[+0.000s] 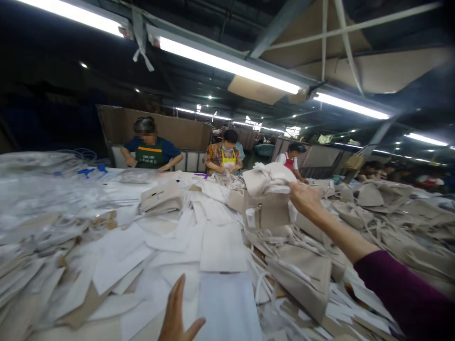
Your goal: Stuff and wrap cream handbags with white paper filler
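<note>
My right hand [304, 199] reaches far forward, its fingers closed at the raised flap of a beige handbag [273, 213]. White wrapping shows on the flap, and part of my fingers is hidden behind it. Low in the view, my left hand [179, 315] is empty, with thumb and fingers spread. It hovers beside a pale white sheet [227, 303] on the table. Another beige bag [302, 274] lies on its side below my right forearm. White paper sheets [121, 255] are strewn to the left of the bags.
Many beige bags [401, 213] are heaped on the right. Clear plastic wrapping [53, 189] covers the far left. A folded beige bag [161, 199] lies mid-table. Several co-workers stand across the table, one in a green apron [149, 154], another in a yellow apron [229, 158]. Lamps hang overhead.
</note>
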A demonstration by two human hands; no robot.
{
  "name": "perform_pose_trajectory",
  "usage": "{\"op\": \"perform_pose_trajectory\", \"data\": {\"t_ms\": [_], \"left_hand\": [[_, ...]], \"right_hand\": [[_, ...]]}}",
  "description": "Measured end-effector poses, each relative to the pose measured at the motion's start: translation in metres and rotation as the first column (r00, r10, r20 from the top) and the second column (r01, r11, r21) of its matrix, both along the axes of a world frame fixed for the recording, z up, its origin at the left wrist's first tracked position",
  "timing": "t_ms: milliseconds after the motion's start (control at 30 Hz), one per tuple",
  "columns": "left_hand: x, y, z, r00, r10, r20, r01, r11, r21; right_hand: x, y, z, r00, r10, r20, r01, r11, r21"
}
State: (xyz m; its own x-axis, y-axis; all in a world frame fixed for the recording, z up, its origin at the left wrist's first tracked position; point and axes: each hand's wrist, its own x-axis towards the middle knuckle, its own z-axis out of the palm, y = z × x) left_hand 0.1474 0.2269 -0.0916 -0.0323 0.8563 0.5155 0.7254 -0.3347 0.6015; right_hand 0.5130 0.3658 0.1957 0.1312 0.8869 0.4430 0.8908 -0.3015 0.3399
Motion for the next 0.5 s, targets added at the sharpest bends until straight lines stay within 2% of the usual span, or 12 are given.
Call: {"op": "perform_pose_trajectory", "data": {"t_ms": [67, 133, 233, 267, 333, 433, 500], "left_hand": [[0.009, 0.015, 0.022, 0.986, -0.106, 0.128, 0.108, 0.994, -0.007], [0.001, 0.022, 0.05, 0.96, -0.141, 0.24, 0.142, 0.99, 0.015], [-0.046, 0.006, 0.087, 0.913, -0.197, 0.358, 0.198, 0.98, 0.034], [-0.067, -0.009, 0.094, 0.887, -0.235, 0.398, 0.249, 0.968, 0.018], [-0.112, -0.05, 0.098, 0.811, -0.346, 0.472, 0.41, 0.911, -0.037], [-0.166, -0.131, 0.086, 0.691, -0.443, 0.572, 0.601, 0.791, -0.113], [-0.192, -0.187, 0.071, 0.643, -0.413, 0.645, 0.648, 0.742, -0.171]], "right_hand": [[-0.051, -0.03, 0.031, 0.999, 0.042, 0.014, -0.043, 0.998, 0.036], [-0.1, -0.062, 0.057, 0.994, 0.104, 0.039, -0.105, 0.993, 0.047], [-0.162, -0.11, 0.08, 0.975, 0.216, 0.058, -0.217, 0.976, 0.008], [-0.179, -0.127, 0.081, 0.968, 0.243, 0.053, -0.243, 0.97, -0.009], [-0.209, -0.161, 0.076, 0.952, 0.304, 0.017, -0.303, 0.952, -0.049], [-0.248, -0.215, 0.054, 0.901, 0.428, -0.069, -0.433, 0.89, -0.14], [-0.272, -0.252, 0.034, 0.838, 0.517, -0.175, -0.546, 0.802, -0.242]]}}
